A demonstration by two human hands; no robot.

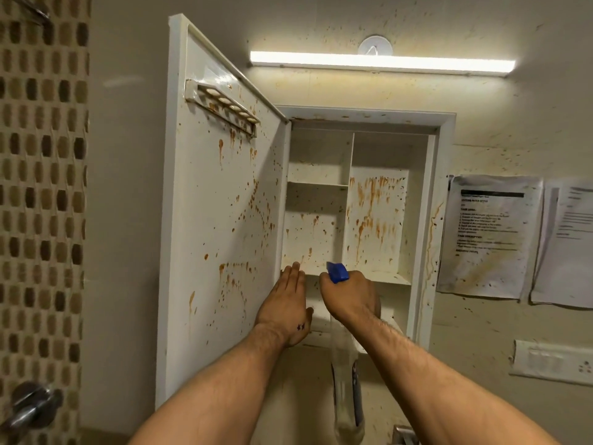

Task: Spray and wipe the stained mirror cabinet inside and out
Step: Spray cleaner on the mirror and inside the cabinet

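**Bottle up at the open cabinet, door steadied**

The white wall-hung mirror cabinet with orange-brown stains [446,200] is seen open. Its flat white door [218,203] is swung wide to the left, and drips and specks are spread over the door's inner face and the back panels.

The clear plastic spray bottle with the blue trigger head [337,273] is held up in front of the cabinet's lower shelf edge, near the middle, with the nozzle aimed inward. The right hand [349,297] is wrapped round the neck just under the blue head, fingers curled, and the clear body hangs below the fist.

The left hand [285,303] is laid flat, fingers straight and together, by the hinge edge at the cabinet's lower left corner. Whether it is actually pressed on the door cannot be told.

The bottle is judged light, thin-walled and likely slick once wet. The neck is the right place for it to be taken, since the trigger can be reached from there. How full it is cannot be read.

The door is judged stiff but free on its hinges, so it would be expected to swing under wiping pressure and is best braced by its edge. Its mirror face is turned away and unseen; being glass, it should be given gentle pressure only. The small slotted white rack [224,107] near the door's top edge looks brittle and is better wiped around than leaned on.

No cloth is seen.
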